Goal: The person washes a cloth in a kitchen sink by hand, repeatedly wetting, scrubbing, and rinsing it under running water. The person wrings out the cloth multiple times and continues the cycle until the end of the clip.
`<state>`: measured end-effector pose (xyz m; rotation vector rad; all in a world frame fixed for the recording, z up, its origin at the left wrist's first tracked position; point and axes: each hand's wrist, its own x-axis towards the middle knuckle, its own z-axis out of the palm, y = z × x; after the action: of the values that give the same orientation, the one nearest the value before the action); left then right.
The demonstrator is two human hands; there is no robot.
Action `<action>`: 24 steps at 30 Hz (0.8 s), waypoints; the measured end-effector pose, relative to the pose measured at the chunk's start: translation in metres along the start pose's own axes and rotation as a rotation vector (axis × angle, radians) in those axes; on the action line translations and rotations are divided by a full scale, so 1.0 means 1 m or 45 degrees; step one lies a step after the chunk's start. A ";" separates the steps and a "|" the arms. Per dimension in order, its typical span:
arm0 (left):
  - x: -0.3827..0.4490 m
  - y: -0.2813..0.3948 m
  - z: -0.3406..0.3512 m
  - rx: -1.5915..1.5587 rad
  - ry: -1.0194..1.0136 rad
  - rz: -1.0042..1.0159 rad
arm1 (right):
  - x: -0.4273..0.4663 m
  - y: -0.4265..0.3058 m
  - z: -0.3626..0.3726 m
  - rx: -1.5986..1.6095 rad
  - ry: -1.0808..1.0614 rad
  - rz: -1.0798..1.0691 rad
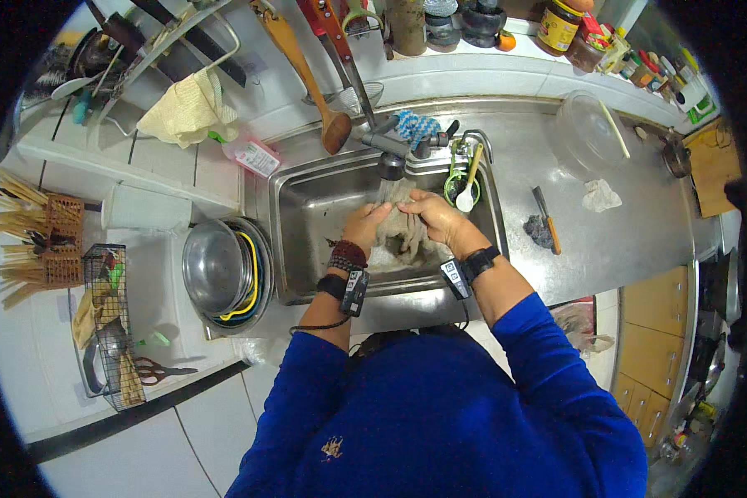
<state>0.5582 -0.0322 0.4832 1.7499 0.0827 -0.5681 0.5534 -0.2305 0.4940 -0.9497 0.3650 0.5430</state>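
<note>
Over the stainless steel sink, a wet greyish-beige cloth hangs between my two hands. My left hand pinches its left upper edge between thumb and fingers. On the other side, my right hand grips the cloth's upper right part. Water runs from the black faucet head onto the cloth, just above my fingertips. The cloth's lower folds droop towards the basin floor, where some dark scraps lie. A green strainer with a white spoon hangs in the sink's far right corner.
Stacked metal bowls stand left of the sink. A wooden spatula hangs behind it, near a pink bottle. On the right counter lie a knife, a steel-wool scourer, a crumpled white cloth and a clear plastic bowl.
</note>
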 end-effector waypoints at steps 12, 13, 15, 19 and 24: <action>-0.001 -0.011 -0.031 -1.314 0.018 -0.573 | 0.018 0.007 -0.026 0.479 -0.094 -0.217; -0.004 -0.011 -0.025 -1.311 -0.013 -0.666 | 0.022 0.010 -0.027 0.464 -0.195 -0.269; -0.006 -0.012 -0.016 -1.272 -0.141 -0.630 | 0.030 0.015 -0.029 0.427 -0.180 -0.264; 0.004 -0.014 -0.020 -1.069 -0.171 -0.535 | 0.036 0.016 -0.032 0.361 -0.155 -0.300; 0.023 -0.019 -0.052 -1.278 -0.164 -0.331 | 0.031 0.012 -0.037 0.208 -0.022 -0.202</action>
<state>0.5889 0.0156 0.4637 0.7268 0.4314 -0.6662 0.5695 -0.2476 0.4503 -0.8081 0.3103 0.3704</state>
